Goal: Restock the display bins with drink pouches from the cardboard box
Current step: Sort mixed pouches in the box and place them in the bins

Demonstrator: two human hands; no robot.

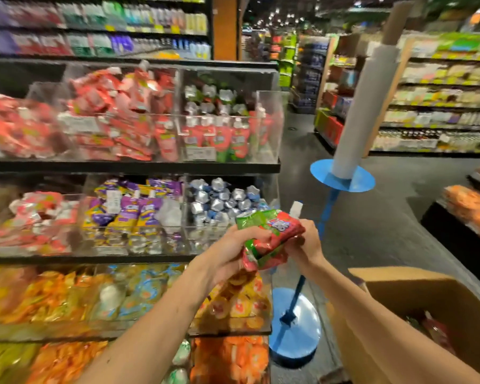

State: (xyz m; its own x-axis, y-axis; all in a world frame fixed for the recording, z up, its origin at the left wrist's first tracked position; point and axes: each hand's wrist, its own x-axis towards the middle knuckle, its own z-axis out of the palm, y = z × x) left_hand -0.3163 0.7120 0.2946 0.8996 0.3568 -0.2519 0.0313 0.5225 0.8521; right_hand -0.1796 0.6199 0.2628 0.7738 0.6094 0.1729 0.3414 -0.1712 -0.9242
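Both hands hold a small stack of red and green drink pouches (272,234) with white spouts, in the air in front of the shelving's right end. My left hand (233,250) grips the stack from the left and below. My right hand (308,242) holds its right edge. The cardboard box (394,284) stands open at the lower right, below my right forearm, with more red pouches (435,331) inside. The clear display bin (266,126) on the top tier at the right holds matching red and green pouches standing upright.
Tiered clear bins hold red, purple, silver, yellow and orange pouches (139,214). A blue stand (297,322) with a round base and a white tube (352,128) rises just right of the shelving. Dark aisle floor runs behind it, with stocked shelves (441,106) beyond.
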